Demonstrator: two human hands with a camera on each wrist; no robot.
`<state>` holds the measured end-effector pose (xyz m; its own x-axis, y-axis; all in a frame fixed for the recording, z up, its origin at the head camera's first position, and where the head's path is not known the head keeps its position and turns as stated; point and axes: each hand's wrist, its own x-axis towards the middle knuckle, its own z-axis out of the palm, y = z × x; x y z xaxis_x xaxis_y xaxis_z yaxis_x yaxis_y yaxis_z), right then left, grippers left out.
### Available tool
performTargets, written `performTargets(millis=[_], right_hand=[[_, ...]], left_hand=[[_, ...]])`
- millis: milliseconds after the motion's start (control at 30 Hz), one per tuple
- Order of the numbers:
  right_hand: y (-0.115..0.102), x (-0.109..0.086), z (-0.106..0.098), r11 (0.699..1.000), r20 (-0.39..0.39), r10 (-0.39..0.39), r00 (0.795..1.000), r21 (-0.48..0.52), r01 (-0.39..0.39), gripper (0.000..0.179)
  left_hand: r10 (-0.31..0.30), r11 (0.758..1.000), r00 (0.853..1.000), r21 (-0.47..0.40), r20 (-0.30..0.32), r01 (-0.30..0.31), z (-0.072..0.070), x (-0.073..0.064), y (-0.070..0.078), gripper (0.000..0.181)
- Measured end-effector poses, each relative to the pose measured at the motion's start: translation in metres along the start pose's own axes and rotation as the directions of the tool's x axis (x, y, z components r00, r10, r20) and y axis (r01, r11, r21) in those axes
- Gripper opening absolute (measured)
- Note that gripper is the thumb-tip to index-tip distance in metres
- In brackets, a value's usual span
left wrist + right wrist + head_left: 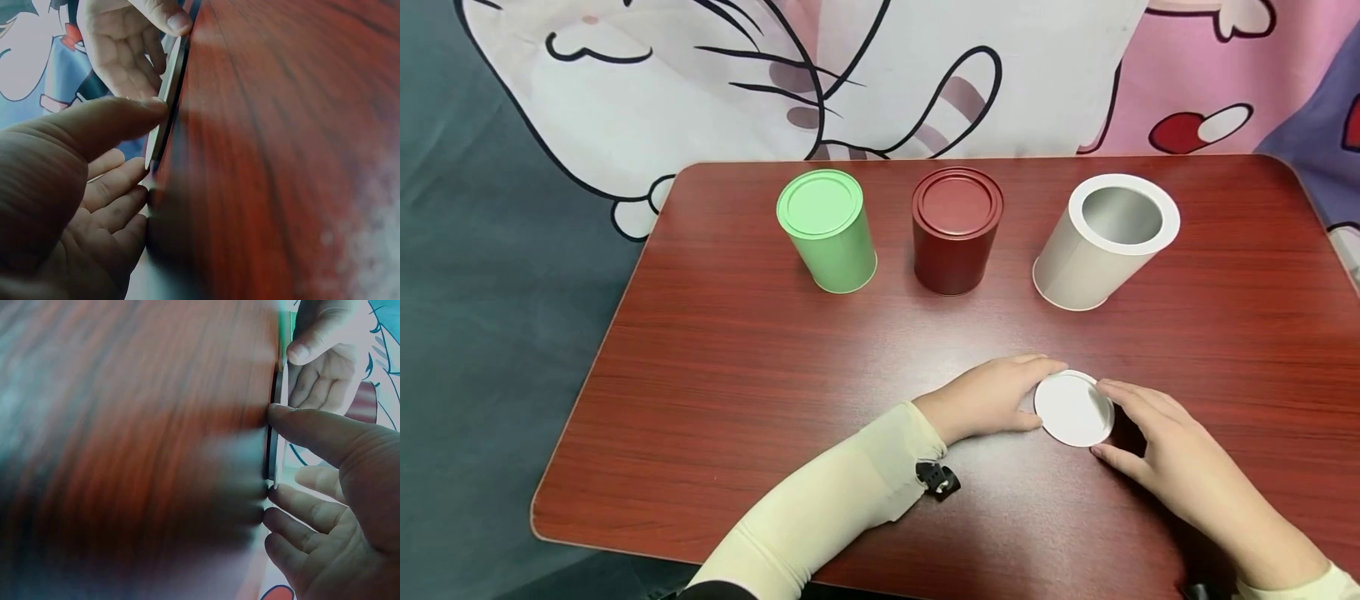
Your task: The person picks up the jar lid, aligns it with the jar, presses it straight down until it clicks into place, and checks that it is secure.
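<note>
A round white lid lies flat at the tabletop, right of the middle. My left hand holds its left edge, forefinger at the far side and thumb at the near side. On the opposite edge, my right hand grips the lid the same way between thumb and fingers. In the left wrist view the lid appears edge-on, with a dark band beneath its pale rim. Beyond the hands stands a topless white canister, its grey inside showing.
A green canister and a dark red canister, both lidded, stand along the back of the brown wooden table. Behind the table hangs a cloth printed with cartoon figures. A small black device sits on the left sleeve.
</note>
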<state>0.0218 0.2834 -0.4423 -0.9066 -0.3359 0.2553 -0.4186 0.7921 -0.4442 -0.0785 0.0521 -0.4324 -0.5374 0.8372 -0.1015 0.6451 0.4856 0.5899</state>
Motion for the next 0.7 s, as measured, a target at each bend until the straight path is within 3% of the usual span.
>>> performTargets(millis=[233,700], right_hand=[[-0.0015,0.0015,-0.0004,1.000,-0.007,-0.008,1.000,0.000,0.008,0.075],[-0.0078,0.0013,-0.0004,0.999,0.003,0.011,1.000,-0.031,-0.010,0.076]], left_hand=[[-0.008,0.998,1.000,0.060,0.010,0.008,0.0031,0.0036,0.0021,0.065],[0.034,0.998,0.999,0.059,0.019,-0.035,0.0045,0.0009,-0.0004,0.062]])
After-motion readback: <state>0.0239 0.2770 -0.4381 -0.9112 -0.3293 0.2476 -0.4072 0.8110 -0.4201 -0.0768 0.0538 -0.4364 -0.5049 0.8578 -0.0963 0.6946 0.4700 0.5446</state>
